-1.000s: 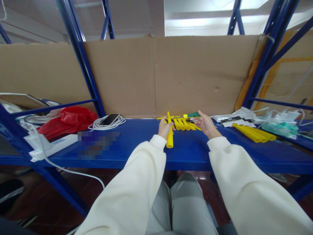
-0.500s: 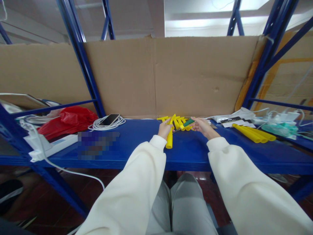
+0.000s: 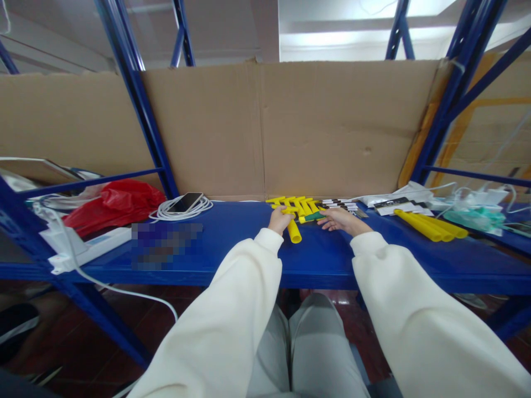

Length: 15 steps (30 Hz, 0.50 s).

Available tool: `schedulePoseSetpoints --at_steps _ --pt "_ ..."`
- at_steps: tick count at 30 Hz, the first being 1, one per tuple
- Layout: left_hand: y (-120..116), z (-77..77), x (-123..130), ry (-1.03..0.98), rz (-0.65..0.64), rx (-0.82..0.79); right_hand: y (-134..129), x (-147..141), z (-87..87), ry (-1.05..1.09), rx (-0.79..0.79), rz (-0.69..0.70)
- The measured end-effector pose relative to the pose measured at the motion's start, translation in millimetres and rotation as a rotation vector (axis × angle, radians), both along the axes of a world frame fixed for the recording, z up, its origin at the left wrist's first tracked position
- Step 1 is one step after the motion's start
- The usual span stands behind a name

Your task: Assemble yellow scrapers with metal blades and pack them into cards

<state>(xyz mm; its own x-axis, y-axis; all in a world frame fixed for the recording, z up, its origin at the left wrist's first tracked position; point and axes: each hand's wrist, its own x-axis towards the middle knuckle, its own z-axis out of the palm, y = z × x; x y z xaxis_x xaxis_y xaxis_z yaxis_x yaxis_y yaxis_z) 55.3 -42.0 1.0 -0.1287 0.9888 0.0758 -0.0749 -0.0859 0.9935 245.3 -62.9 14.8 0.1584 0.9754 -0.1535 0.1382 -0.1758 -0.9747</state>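
Observation:
My left hand (image 3: 281, 219) is closed round a yellow T-shaped piece (image 3: 295, 232), whose open tube end points toward me. To its right, my right hand (image 3: 338, 220) has its fingers at the end of a green and yellow screwdriver (image 3: 312, 217), which lies low over the blue shelf; whether the fingers grip it is hard to see. Behind both hands several yellow T-shaped pieces (image 3: 305, 205) lie in a row. Small black and white items (image 3: 341, 205) lie just behind my right hand.
At the right are yellow tubes (image 3: 429, 225), a white packet (image 3: 398, 196) and a green bag (image 3: 481, 217). A phone (image 3: 188, 202) on a coiled white cable, a red bag (image 3: 120, 204) and a power strip (image 3: 102, 247) sit left. A cardboard panel (image 3: 332, 127) stands behind.
The screwdriver has moved down and away from the yellow piece, and my right hand has lowered. The piece in my left hand has turned, its tube end shifting slightly right.

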Motion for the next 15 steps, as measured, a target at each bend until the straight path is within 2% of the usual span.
schedulePoseSetpoints --at_steps 7,15 --pt "3.8 -4.0 1.1 0.066 -0.001 0.000 0.7 3.3 -1.4 -0.008 0.016 -0.018" --pt "3.5 -3.6 0.6 0.088 -0.040 0.019 -4.0 1.8 2.1 -0.150 0.139 -0.154"
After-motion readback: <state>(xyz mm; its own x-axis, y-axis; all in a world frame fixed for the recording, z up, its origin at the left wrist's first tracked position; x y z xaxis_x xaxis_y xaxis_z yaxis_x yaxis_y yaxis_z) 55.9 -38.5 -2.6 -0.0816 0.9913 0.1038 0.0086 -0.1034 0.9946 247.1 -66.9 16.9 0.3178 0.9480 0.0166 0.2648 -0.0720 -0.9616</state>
